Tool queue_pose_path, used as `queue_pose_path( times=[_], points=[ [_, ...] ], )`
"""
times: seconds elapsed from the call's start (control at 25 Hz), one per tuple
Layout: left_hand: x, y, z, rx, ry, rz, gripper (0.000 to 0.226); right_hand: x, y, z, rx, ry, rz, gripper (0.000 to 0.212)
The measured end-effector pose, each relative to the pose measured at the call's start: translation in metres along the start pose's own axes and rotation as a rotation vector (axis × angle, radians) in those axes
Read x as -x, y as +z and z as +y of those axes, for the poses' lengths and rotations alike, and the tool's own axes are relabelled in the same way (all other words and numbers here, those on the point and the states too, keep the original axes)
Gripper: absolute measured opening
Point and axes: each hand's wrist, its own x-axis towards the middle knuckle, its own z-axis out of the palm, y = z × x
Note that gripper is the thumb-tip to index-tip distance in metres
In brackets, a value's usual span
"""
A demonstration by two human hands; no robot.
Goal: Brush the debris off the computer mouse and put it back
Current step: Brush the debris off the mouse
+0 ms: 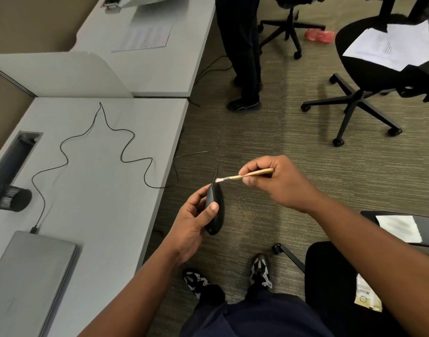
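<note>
My left hand [192,221] grips a black wired computer mouse [218,210] on its side, out over the carpet to the right of the desk edge. My thumb lies across the mouse's flank. My right hand [279,183] pinches a small wooden-handled brush [245,176]. The brush's pale bristles touch the front tip of the mouse. From that tip the mouse's thin black cable [126,152] runs back onto the grey desk [99,203] in loose waves.
A closed grey laptop [28,278] lies at the desk's near left, with a black mesh cup [12,199] behind it. A person's legs [242,57] stand on the carpet ahead. Black office chairs [369,76] carrying papers stand on the right.
</note>
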Motion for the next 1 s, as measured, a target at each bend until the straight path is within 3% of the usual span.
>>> queue_pose_path(
  times=[0.12, 0.24, 0.4, 0.6, 0.76, 1.0],
  points=[
    [-0.002, 0.000, 0.000, -0.004, -0.009, 0.013, 0.059, 0.001, -0.002, -0.004, -0.144, -0.020, -0.076, 0.015],
    [-0.003, -0.003, -0.001, -0.023, 0.000, 0.000, 0.046, -0.002, -0.005, -0.004, -0.038, -0.017, -0.130, 0.017],
    [-0.002, -0.005, -0.004, -0.031, -0.001, -0.011, 0.055, -0.006, -0.005, -0.001, 0.100, 0.009, -0.110, 0.017],
    [-0.004, -0.006, -0.004, 0.011, -0.009, 0.011, 0.059, -0.004, -0.008, 0.002, -0.134, 0.000, -0.185, 0.015],
    [-0.002, -0.011, -0.003, 0.033, -0.031, -0.030, 0.070, -0.004, -0.011, 0.010, -0.121, 0.059, -0.156, 0.018],
    [0.000, -0.006, -0.002, 0.084, -0.055, -0.034, 0.080, -0.004, -0.018, 0.010, 0.104, 0.077, -0.161, 0.021]
  ],
)
